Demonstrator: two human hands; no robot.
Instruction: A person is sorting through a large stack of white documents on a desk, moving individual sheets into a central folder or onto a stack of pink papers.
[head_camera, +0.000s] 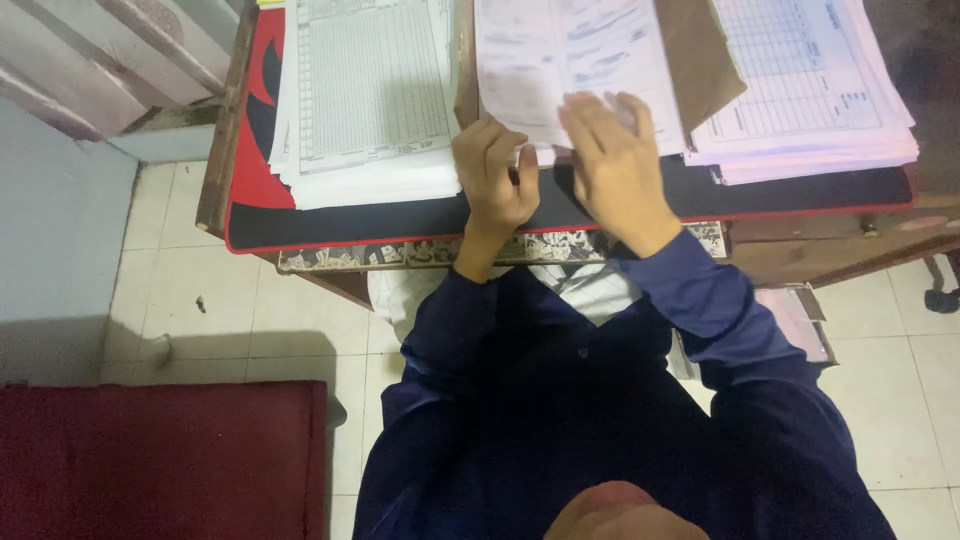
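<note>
- Head view: I am looking down over my dark blue sleeves at a wooden desk (222, 130) covered by a black mat with a red edge (380, 218).
- My left hand (492, 178) is curling at the near edge of a sheet of paper (570, 60), fingers bent in on the bottom border with the thumb alongside; it is pinching that lower edge, though I cannot tell how firmly.
- My right hand (615, 165) is lying flat and spread on the same sheet, fingers stretched out and pressing down near its lower right part, not clenched around anything.
- The sheet is sitting in the middle of the desk, just in front of me, on top of a brown folder (700, 55) whose flap is showing to the right of it.
- A thick pile of gridded forms (365, 100) is resting to the left of the sheet, close beside my left hand but not touching it.
- Another pile of printed forms (810, 90) is lying to the right, partly under the brown folder's corner.
- The two hands are sitting side by side, nearly touching, at the desk's near edge.
- Below the desk, pale floor tiles (290, 310) are showing, and a dark red mat (160, 455) is lying at the lower left.
</note>
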